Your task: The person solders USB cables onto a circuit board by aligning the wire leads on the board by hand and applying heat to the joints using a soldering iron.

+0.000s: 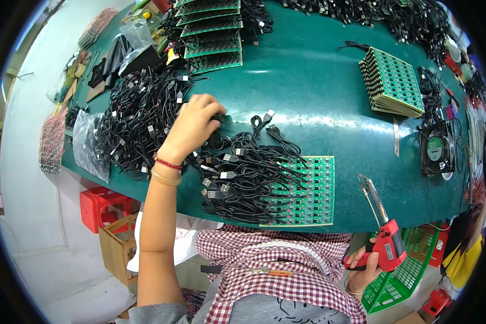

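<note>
Red bead bracelet [169, 163] and pale bangle [166, 177]; red-white checked cloth [275, 270] over grey top [286, 312]

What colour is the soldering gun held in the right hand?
Red with black parts; the soldering gun shows in the head view, in the right hand.

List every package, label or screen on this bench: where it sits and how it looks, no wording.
Clear plastic bag: far left table edge, crumpled, beside loose black cables.
Clear plastic bags: back left, crumpled, over dark items.
Round label: green, on the black square fan at the right.
No screens in view.
</note>
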### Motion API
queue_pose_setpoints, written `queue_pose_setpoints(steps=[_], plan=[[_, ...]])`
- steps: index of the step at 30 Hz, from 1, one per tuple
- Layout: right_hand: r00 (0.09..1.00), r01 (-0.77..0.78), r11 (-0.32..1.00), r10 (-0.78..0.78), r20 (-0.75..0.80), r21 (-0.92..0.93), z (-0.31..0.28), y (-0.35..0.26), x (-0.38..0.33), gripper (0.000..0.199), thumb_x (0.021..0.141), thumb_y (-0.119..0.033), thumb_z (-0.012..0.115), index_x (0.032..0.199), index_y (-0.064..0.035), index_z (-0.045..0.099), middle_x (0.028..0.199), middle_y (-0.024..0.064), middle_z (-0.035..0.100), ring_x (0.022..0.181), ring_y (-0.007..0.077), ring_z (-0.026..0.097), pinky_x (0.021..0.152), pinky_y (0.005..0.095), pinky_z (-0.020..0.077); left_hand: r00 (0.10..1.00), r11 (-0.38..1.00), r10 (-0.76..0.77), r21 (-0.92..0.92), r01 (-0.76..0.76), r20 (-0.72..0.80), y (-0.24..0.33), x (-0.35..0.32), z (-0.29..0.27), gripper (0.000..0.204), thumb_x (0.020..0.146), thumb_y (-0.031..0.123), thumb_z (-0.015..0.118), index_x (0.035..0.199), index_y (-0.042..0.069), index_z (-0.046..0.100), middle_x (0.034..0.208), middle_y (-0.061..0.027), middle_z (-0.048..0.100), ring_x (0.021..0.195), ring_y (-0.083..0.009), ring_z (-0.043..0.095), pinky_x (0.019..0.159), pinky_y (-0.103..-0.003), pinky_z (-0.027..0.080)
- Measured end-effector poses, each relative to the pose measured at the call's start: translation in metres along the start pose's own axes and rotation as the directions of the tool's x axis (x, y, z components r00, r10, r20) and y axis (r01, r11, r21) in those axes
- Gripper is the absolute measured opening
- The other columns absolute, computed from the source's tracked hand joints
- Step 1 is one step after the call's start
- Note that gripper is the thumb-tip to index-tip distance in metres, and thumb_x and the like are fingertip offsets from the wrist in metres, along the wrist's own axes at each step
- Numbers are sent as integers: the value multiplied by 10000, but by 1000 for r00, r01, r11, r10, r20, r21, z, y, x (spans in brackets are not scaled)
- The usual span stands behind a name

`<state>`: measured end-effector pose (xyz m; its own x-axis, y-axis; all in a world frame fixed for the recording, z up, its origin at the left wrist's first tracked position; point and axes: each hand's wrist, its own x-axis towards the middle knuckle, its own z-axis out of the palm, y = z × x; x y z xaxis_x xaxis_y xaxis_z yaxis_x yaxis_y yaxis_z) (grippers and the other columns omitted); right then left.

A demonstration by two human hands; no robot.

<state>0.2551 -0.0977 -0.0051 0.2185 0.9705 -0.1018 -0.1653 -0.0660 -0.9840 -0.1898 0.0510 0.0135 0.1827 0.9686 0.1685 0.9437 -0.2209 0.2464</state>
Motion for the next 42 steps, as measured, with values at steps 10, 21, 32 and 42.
queue_pose_setpoints(steps=[10, 21, 32, 42], plan=[[1000, -16, 999, 17, -21, 48, 1, -3, -1, 440, 939, -290, 527, 1199, 44, 408, 637, 80, 505, 447, 120, 452, 449, 257, 436, 968, 755, -225, -648, 101, -111, 55, 15, -31, 368, 872, -28, 502, 1239, -9, 506, 742, -30, 569, 618, -52, 467, 563, -211, 402], [1000, 25, 999, -25, 16, 36, 5, 2, -1, 416, 958, -284, 494, 1195, 47, 405, 624, 74, 499, 430, 112, 438, 430, 254, 419, 916, 267, -277, -892, 364, 290, 145, -18, -42, 140, 962, 83, 478, 1084, 15, 486, 621, -46, 630, 443, -10, 429, 412, -185, 312], [1000, -23, 999, 24, -20, 28, -5, 1, -10, 441, 940, -305, 528, 1192, 43, 428, 634, 72, 506, 445, 123, 456, 461, 276, 452, 918, 273, -132, -877, 396, 374, 186, -28, 23, 139, 937, 47, 513, 999, 74, 392, 689, -82, 657, 472, -27, 458, 433, -187, 334], [991, -107, 993, 111, 74, -47, -22, 5, -24, 479, 925, -324, 565, 1197, 44, 423, 617, 93, 502, 465, 142, 464, 468, 293, 451, 970, 765, -41, -617, 184, 239, 207, -46, 46, 150, 897, -3, 532, 1027, -24, 461, 652, -110, 580, 589, -288, 608, 557, -353, 475]])
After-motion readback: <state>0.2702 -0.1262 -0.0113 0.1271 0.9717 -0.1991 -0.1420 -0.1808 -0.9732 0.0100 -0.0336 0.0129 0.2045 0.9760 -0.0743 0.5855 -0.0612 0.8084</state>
